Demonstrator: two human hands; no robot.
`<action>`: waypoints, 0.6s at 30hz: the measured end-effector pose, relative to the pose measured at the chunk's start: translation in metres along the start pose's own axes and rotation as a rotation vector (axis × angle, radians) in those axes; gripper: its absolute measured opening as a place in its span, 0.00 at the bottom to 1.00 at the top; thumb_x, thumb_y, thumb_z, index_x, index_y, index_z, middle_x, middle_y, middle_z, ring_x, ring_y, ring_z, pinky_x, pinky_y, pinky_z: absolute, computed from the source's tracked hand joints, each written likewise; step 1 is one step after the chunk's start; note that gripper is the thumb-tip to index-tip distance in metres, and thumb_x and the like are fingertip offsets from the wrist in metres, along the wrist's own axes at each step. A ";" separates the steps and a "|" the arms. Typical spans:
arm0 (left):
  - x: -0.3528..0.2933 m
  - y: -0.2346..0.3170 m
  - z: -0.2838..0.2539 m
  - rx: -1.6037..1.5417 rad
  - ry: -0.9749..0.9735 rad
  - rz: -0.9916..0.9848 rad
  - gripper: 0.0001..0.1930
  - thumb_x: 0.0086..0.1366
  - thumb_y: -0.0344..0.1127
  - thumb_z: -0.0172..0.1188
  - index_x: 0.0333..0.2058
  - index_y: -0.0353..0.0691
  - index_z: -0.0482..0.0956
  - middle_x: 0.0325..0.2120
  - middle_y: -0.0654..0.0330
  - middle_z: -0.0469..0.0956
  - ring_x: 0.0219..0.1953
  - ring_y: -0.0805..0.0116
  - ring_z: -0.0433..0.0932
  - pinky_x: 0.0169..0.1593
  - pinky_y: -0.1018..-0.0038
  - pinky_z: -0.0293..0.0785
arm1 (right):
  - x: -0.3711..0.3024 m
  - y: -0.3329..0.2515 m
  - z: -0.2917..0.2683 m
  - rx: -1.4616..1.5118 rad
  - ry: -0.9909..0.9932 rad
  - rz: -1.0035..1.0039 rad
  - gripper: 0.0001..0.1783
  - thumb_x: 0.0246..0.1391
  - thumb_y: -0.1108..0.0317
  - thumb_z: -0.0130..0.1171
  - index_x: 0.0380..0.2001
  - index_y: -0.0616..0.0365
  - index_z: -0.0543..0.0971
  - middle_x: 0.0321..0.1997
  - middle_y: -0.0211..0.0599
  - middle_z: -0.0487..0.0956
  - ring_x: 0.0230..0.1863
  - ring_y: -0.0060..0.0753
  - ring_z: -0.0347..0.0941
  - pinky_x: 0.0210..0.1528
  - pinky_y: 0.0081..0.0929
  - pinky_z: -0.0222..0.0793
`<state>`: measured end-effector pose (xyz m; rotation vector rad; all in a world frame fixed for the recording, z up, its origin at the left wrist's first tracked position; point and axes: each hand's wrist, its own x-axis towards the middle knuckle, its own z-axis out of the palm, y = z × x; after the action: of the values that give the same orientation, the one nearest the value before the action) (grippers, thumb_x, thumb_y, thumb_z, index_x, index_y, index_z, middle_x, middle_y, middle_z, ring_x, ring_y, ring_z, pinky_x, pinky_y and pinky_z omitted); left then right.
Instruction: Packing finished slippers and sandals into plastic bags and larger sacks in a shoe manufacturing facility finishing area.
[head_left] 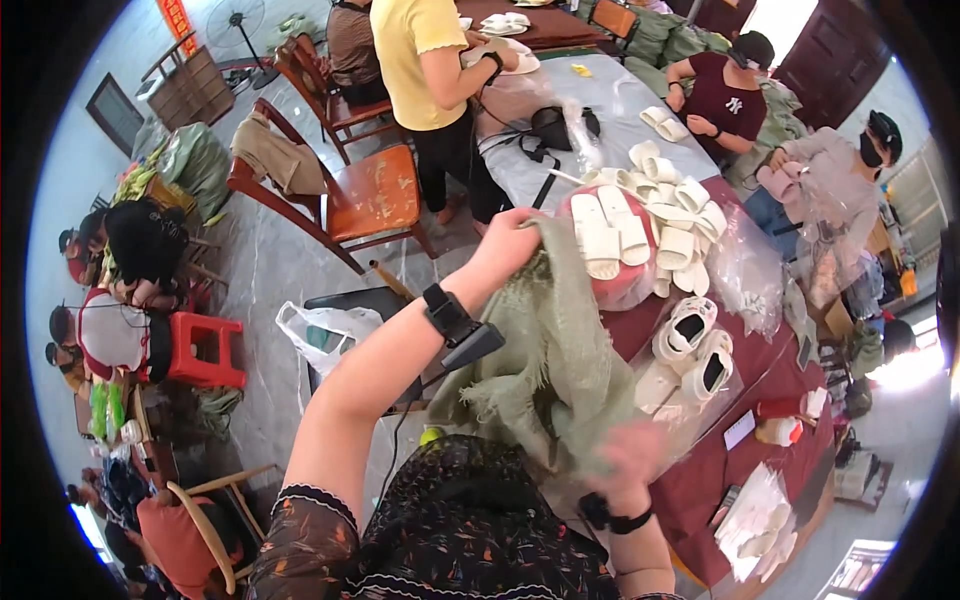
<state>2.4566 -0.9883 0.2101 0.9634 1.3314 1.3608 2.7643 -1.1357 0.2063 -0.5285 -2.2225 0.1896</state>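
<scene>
A green woven sack point(540, 350) with frayed edges hangs in front of me, draped over the near edge of the table. My left hand point(508, 240), its arm stretched forward, is closed on the sack's upper edge. Close to the sack's lower right side is my right hand point(632, 458), smeared by motion; its fingers do not show clearly. To the right of the sack lies a pair of white shoes point(695, 345) on clear plastic. Beyond them, white slippers point(612, 232) rest on a round red thing, beside a heap of more slippers point(680, 215).
The table's dark red cover point(770, 365) also bears clear plastic bags point(745, 265) and white packets point(755, 525). On the left stand a wooden chair point(370, 195), a red stool point(205, 350) and a white plastic bag point(325, 335). Several people work around the room.
</scene>
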 end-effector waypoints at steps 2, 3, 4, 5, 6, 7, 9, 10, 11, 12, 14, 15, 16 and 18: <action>-0.005 0.016 0.024 0.106 -0.022 0.051 0.10 0.61 0.28 0.51 0.38 0.32 0.78 0.31 0.61 0.78 0.34 0.75 0.74 0.39 0.76 0.71 | -0.009 -0.010 0.052 0.291 -0.345 0.092 0.22 0.43 0.59 0.62 0.43 0.55 0.74 0.42 0.42 0.78 0.42 0.55 0.73 0.49 0.45 0.66; -0.012 0.023 0.028 0.098 -0.040 0.055 0.10 0.60 0.27 0.50 0.38 0.32 0.78 0.31 0.61 0.78 0.34 0.75 0.74 0.39 0.76 0.71 | -0.013 -0.008 0.082 0.321 -0.421 0.415 0.25 0.43 0.57 0.62 0.44 0.57 0.73 0.44 0.42 0.77 0.46 0.53 0.72 0.51 0.42 0.66; -0.017 0.028 0.032 0.083 -0.066 0.062 0.11 0.59 0.26 0.50 0.38 0.32 0.78 0.30 0.62 0.78 0.33 0.76 0.74 0.38 0.77 0.71 | -0.023 0.004 0.111 0.333 -0.496 0.743 0.28 0.43 0.55 0.63 0.45 0.58 0.72 0.45 0.42 0.77 0.49 0.50 0.71 0.52 0.39 0.66; -0.024 0.032 0.036 0.142 -0.072 0.124 0.12 0.57 0.25 0.49 0.39 0.31 0.77 0.30 0.62 0.78 0.33 0.76 0.73 0.38 0.77 0.70 | -0.044 0.030 0.141 0.161 -0.545 0.895 0.30 0.45 0.51 0.61 0.47 0.61 0.72 0.48 0.45 0.76 0.51 0.52 0.70 0.53 0.38 0.65; -0.028 0.030 0.039 0.117 -0.075 0.096 0.12 0.57 0.24 0.50 0.39 0.31 0.77 0.30 0.62 0.78 0.33 0.77 0.73 0.38 0.77 0.70 | -0.063 0.058 0.167 -0.018 -0.588 1.038 0.33 0.47 0.47 0.60 0.48 0.63 0.71 0.50 0.47 0.75 0.53 0.53 0.69 0.54 0.38 0.65; -0.037 0.029 0.038 0.072 -0.072 0.101 0.11 0.57 0.23 0.49 0.38 0.31 0.77 0.29 0.63 0.78 0.33 0.77 0.73 0.39 0.77 0.70 | -0.065 0.079 0.183 -0.059 -0.699 1.131 0.36 0.49 0.43 0.57 0.50 0.64 0.71 0.52 0.49 0.74 0.54 0.53 0.69 0.55 0.38 0.64; -0.047 0.043 0.039 0.021 -0.082 0.119 0.11 0.57 0.23 0.49 0.37 0.30 0.78 0.28 0.64 0.78 0.33 0.78 0.73 0.39 0.77 0.70 | -0.117 0.133 0.207 -0.118 -0.797 1.227 0.38 0.51 0.40 0.54 0.52 0.65 0.70 0.54 0.52 0.73 0.55 0.52 0.68 0.56 0.38 0.64; -0.050 0.052 0.048 -0.002 -0.202 0.090 0.13 0.57 0.22 0.49 0.41 0.30 0.76 0.33 0.62 0.77 0.37 0.77 0.72 0.42 0.77 0.70 | -0.151 0.173 0.212 -0.227 -0.716 1.181 0.39 0.52 0.38 0.52 0.52 0.65 0.70 0.55 0.52 0.72 0.55 0.52 0.68 0.55 0.39 0.64; -0.051 0.057 0.060 -0.033 -0.337 0.062 0.16 0.57 0.22 0.50 0.45 0.30 0.74 0.37 0.61 0.77 0.40 0.76 0.72 0.44 0.77 0.69 | -0.175 0.208 0.218 -0.351 -0.634 1.142 0.40 0.53 0.37 0.50 0.52 0.65 0.70 0.55 0.52 0.72 0.55 0.52 0.69 0.55 0.41 0.64; -0.049 0.052 0.056 -0.044 -0.339 0.060 0.16 0.57 0.22 0.50 0.45 0.30 0.74 0.37 0.61 0.77 0.40 0.76 0.72 0.44 0.77 0.69 | -0.181 0.222 0.219 -0.034 -0.586 1.040 0.33 0.56 0.42 0.50 0.49 0.63 0.73 0.50 0.45 0.77 0.50 0.45 0.73 0.50 0.42 0.68; -0.056 0.032 0.000 -0.077 -0.280 0.317 0.29 0.57 0.24 0.56 0.58 0.32 0.61 0.51 0.56 0.70 0.52 0.73 0.67 0.54 0.77 0.65 | -0.053 0.127 0.237 0.819 -0.890 1.552 0.24 0.60 0.51 0.49 0.46 0.60 0.75 0.44 0.37 0.79 0.46 0.35 0.75 0.45 0.41 0.70; -0.054 0.038 -0.012 -0.022 -0.432 0.175 0.43 0.57 0.29 0.62 0.65 0.36 0.44 0.62 0.54 0.57 0.63 0.68 0.56 0.62 0.72 0.57 | -0.022 0.114 0.219 1.111 -0.843 1.581 0.16 0.61 0.59 0.48 0.44 0.59 0.76 0.41 0.32 0.79 0.43 0.28 0.75 0.42 0.36 0.72; -0.055 0.033 -0.017 -0.041 -0.442 0.185 0.43 0.57 0.29 0.62 0.65 0.36 0.44 0.62 0.54 0.57 0.63 0.68 0.56 0.62 0.72 0.57 | -0.007 0.115 0.206 1.086 -0.833 1.590 0.16 0.61 0.59 0.48 0.44 0.59 0.76 0.41 0.32 0.79 0.43 0.28 0.75 0.42 0.36 0.72; -0.064 -0.001 -0.040 -0.010 -0.211 0.322 0.46 0.59 0.35 0.62 0.66 0.38 0.38 0.66 0.53 0.50 0.67 0.62 0.50 0.65 0.67 0.52 | 0.021 0.112 0.195 1.501 -0.458 1.537 0.17 0.62 0.60 0.47 0.44 0.60 0.75 0.41 0.34 0.80 0.39 0.32 0.77 0.40 0.36 0.73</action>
<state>2.4317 -1.0595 0.2113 1.3178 1.0406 1.4553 2.6388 -1.0180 0.0606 -1.1250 -0.8893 2.5577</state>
